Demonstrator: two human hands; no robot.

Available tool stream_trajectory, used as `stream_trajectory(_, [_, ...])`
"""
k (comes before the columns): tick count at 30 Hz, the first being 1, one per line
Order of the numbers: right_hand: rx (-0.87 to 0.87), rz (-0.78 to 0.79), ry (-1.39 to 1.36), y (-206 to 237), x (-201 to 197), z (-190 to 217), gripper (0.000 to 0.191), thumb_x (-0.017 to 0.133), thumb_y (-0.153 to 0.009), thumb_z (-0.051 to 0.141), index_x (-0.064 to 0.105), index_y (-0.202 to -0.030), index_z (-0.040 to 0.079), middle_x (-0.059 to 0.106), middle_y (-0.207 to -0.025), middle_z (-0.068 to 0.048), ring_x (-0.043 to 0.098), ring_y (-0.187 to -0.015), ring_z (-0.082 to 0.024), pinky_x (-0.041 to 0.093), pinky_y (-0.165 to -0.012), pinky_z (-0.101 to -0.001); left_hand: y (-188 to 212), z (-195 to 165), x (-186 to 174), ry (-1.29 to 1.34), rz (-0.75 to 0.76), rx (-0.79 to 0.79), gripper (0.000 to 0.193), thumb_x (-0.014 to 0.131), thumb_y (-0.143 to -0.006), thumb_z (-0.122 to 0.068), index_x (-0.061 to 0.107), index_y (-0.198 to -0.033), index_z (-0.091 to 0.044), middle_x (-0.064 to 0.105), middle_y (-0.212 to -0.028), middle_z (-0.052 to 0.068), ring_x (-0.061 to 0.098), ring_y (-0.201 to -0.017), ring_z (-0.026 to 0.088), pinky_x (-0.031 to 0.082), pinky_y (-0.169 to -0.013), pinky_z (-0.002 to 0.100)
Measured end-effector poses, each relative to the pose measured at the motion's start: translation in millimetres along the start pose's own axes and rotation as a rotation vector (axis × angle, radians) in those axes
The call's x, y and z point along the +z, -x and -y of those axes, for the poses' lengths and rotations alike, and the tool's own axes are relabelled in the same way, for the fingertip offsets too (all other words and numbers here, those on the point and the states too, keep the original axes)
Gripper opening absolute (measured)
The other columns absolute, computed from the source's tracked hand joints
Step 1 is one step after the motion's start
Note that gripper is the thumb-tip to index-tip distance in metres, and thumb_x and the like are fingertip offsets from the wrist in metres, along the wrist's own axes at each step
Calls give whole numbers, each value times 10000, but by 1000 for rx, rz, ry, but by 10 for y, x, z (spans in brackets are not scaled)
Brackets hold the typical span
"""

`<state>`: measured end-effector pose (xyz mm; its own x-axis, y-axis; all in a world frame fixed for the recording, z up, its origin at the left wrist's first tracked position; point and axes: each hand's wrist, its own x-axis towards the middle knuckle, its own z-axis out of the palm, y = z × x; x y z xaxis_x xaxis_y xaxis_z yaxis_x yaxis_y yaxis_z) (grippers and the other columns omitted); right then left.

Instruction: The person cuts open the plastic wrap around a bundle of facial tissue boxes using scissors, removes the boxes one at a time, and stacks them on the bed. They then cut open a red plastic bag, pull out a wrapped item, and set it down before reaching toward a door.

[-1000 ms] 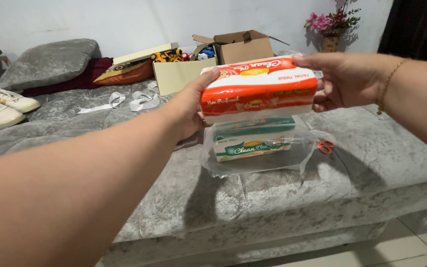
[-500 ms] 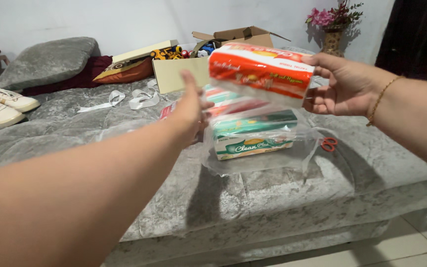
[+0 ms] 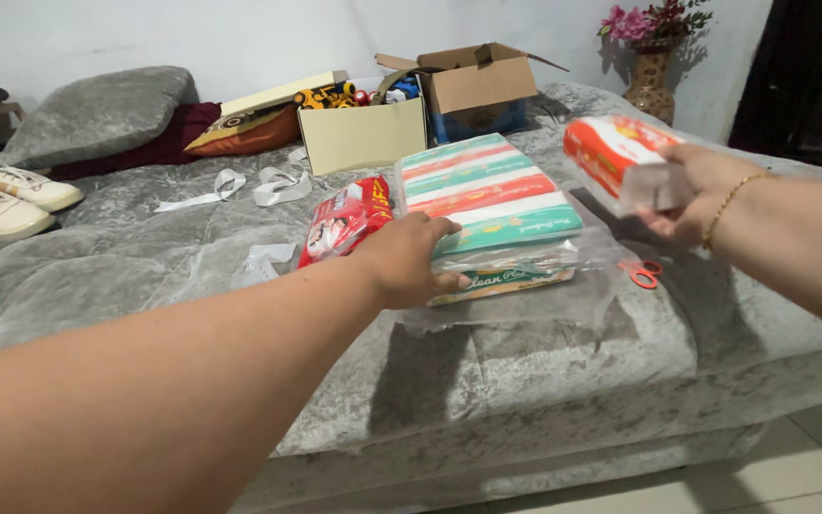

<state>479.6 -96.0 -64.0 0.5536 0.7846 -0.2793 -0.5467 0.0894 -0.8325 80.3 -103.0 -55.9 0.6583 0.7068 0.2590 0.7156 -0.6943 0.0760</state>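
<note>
While the right hand (image 3: pixel 692 195) grips an orange pack (image 3: pixel 611 152), the left hand (image 3: pixel 406 262) hides the stack's (image 3: pixel 487 195) edge.

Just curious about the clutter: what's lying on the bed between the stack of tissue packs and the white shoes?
In the head view, a red snack bag lies right beside the tissue stack; white ribbon strips lie on the grey bedspread towards the white shoes.
</note>
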Motion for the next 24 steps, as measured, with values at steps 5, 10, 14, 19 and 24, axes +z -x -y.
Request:
stream_trajectory(5, [-22, -42, 178, -237, -439, -123, 594, 754, -855, 357, 587, -1351, 76, 624, -1276, -101, 681, -1048, -250, 554, -853, -439, -43, 51, 16, -32, -10, 14, 756, 802, -800, -457, 520, -1429, -146, 564, -1372, 156, 525, -1309, 333, 417, -1093, 431])
stream_trajectory(10, [-84, -1, 387, -74, -412, -215, 605, 735, -882, 344, 554, -1379, 50, 610, -1226, -125, 646, -1024, -237, 529, -840, -397, -68, 49, -19, -27, 15, -6, 744, 801, -800, -457, 535, -1415, -136, 602, -1335, 158, 563, -1274, 342, 446, -1067, 436])
stream_trajectory(14, [-237, 93, 743, 299, -304, -275, 615, 720, -903, 333, 527, -1401, 28, 599, -1186, -144, 619, -1005, -227, 509, -829, -363, -81, 41, -58, -18, 49, -20, 782, 803, -809, -475, 512, -1434, -107, 588, -1357, 184, 553, -1291, 351, 442, -1078, 434])
stream_trajectory(19, [-84, -217, 809, 559, 284, -190, 704, 736, -948, 343, 411, -1440, -41, 521, -1207, -197, 562, -992, -249, 497, -811, -360, -120, 45, -71, -29, 69, -48, 802, 809, -799, -456, 495, -1447, -101, 584, -1378, 187, 555, -1301, 349, 448, -1079, 427])
stream_trajectory(24, [-800, 189, 877, 1030, 730, -99, 431, 790, -805, 165, 663, -1204, 63, 697, -1122, -52, 667, -952, -158, 561, -768, -351, -159, 95, -42, -109, 93, -24, 850, 846, -752, -295, 444, -1476, -103, 572, -1388, 195, 541, -1312, 350, 446, -1080, 420])
